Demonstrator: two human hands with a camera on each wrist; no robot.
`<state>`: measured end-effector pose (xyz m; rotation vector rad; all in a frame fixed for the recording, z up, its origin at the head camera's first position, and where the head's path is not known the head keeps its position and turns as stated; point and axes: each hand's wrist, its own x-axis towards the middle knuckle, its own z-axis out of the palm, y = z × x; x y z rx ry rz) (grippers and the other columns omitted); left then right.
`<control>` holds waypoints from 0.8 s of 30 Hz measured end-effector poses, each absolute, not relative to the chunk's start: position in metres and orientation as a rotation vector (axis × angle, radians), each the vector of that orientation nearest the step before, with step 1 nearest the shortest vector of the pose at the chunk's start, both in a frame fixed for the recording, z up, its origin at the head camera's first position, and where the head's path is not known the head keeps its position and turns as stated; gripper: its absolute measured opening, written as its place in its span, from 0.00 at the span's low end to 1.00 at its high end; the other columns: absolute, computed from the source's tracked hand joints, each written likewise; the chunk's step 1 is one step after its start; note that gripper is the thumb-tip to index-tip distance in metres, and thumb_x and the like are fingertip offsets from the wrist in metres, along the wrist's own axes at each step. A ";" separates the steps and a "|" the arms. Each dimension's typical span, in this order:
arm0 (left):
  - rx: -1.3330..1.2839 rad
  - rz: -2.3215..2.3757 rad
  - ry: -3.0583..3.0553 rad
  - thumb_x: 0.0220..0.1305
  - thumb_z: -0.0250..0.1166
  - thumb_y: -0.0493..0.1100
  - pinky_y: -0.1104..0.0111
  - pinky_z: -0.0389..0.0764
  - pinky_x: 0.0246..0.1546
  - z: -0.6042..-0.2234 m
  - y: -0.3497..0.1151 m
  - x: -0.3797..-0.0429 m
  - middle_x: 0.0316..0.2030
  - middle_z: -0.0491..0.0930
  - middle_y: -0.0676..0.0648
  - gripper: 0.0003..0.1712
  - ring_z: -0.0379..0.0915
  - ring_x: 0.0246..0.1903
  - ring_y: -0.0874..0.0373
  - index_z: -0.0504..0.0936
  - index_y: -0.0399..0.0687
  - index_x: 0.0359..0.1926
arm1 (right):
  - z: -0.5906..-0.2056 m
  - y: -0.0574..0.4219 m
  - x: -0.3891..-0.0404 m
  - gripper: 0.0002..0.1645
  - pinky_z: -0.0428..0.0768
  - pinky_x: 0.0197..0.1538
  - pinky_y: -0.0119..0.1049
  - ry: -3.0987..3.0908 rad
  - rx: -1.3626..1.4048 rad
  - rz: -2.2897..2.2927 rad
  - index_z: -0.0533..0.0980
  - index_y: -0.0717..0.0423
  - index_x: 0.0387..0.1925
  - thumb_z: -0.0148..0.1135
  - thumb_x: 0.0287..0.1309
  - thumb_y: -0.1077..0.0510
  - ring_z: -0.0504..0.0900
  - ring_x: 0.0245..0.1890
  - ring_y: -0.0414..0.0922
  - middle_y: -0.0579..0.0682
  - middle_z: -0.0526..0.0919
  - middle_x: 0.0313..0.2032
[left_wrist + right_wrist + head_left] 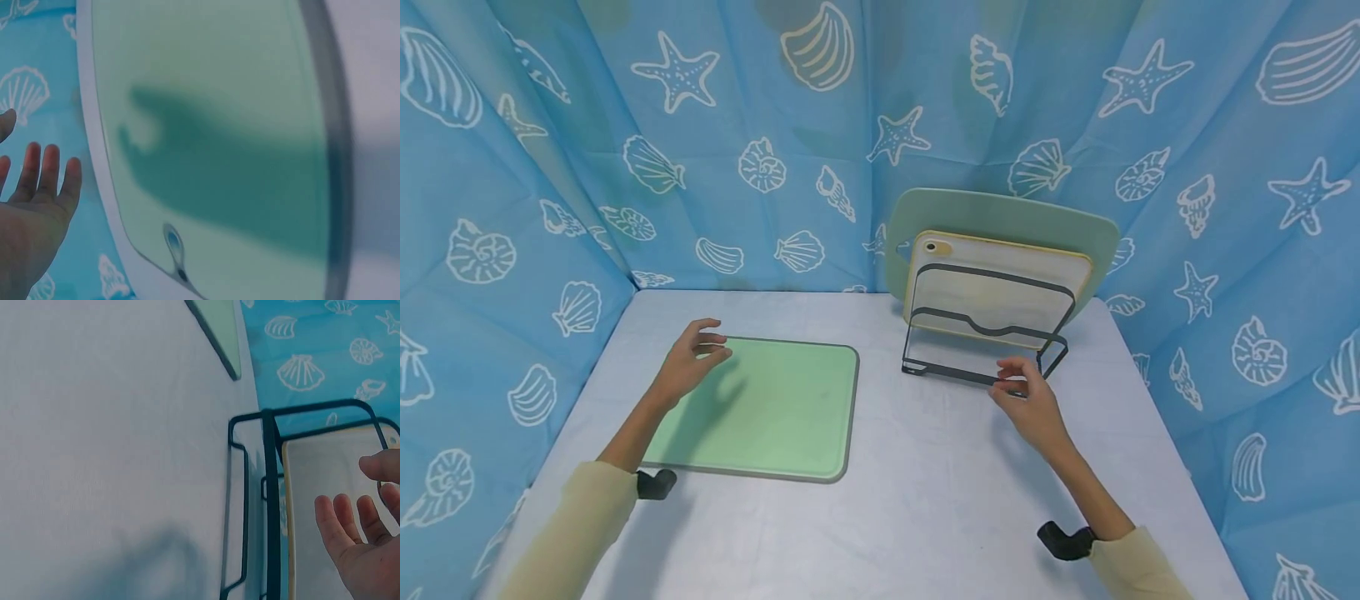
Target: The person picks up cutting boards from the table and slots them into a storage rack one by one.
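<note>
A light green cutting board (775, 408) with a grey rim lies flat on the table at the left. My left hand (694, 360) hovers over its far left part with relaxed fingers and holds nothing; in the left wrist view the hand (37, 219) casts a shadow on the board. A black wire rack (962, 371) stands at the back right. In it leans a white board (992, 287) with a yellow rim, and behind that a larger grey-green board (992, 208). My right hand (1033, 412), loosely curved and holding nothing, is in front of the rack's right front corner.
The white-covered table (917, 500) ends at a blue curtain (760, 208) with shell prints, which stands close behind the rack and along both sides. A black strap piece (1066, 540) sticks out from the right wrist, another (657, 484) from the left.
</note>
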<state>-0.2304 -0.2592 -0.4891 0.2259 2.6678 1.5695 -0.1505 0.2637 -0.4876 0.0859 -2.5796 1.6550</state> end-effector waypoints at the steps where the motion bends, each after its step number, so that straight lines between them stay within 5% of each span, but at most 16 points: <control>1: 0.216 1.558 2.679 0.72 0.61 0.39 0.42 0.70 0.56 -0.489 -0.263 -0.229 0.58 0.70 0.26 0.34 0.68 0.59 0.32 0.57 0.34 0.72 | -0.488 0.260 -0.151 0.26 0.77 0.46 0.24 -2.580 0.086 1.671 0.67 0.64 0.61 0.63 0.63 0.68 0.78 0.53 0.56 0.61 0.72 0.54; 12: 0.124 1.452 2.734 0.73 0.60 0.41 0.48 0.72 0.52 -0.491 -0.300 -0.214 0.58 0.70 0.25 0.38 0.68 0.59 0.32 0.53 0.32 0.74 | -0.497 0.225 -0.153 0.26 0.78 0.55 0.40 -2.619 0.059 1.747 0.68 0.64 0.61 0.63 0.64 0.66 0.78 0.54 0.55 0.63 0.72 0.60; 24: 0.004 1.355 2.713 0.72 0.61 0.41 0.38 0.68 0.58 -0.500 -0.329 -0.206 0.62 0.62 0.20 0.42 0.59 0.62 0.25 0.48 0.29 0.74 | -0.507 0.185 -0.161 0.28 0.81 0.48 0.44 -2.717 0.068 1.788 0.71 0.60 0.62 0.66 0.61 0.63 0.81 0.51 0.54 0.63 0.74 0.58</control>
